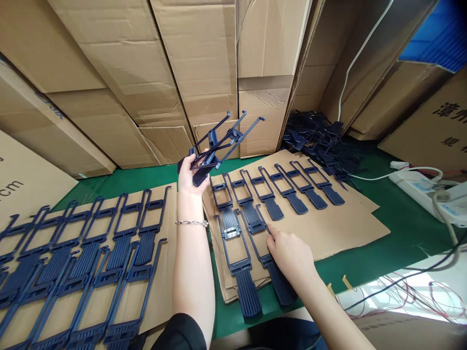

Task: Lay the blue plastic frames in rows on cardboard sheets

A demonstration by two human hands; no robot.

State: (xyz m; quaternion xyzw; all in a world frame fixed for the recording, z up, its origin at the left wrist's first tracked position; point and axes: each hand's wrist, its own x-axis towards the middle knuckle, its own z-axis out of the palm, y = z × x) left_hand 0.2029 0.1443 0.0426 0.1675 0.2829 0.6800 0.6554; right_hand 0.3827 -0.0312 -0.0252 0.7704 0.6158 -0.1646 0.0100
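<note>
Raised above the work surface, my left hand is closed around several dark blue plastic frames with hooked arms and ribbed ends. My right hand reaches down to a dark blue plastic frame in the nearer row, its fingers at the frame's side arm. Beside that one lies a matching frame, its ribbed end toward me. Farther back, a row of the same frames lies on a flat cardboard sheet. My right fingertips are partly hidden, so the exact hold does not show.
More frames in two overlapping rows cover the left cardboard sheet. A tangled heap of dark blue parts lies at the back right. Cardboard boxes wall off the rear. A white power strip with cables sits at right.
</note>
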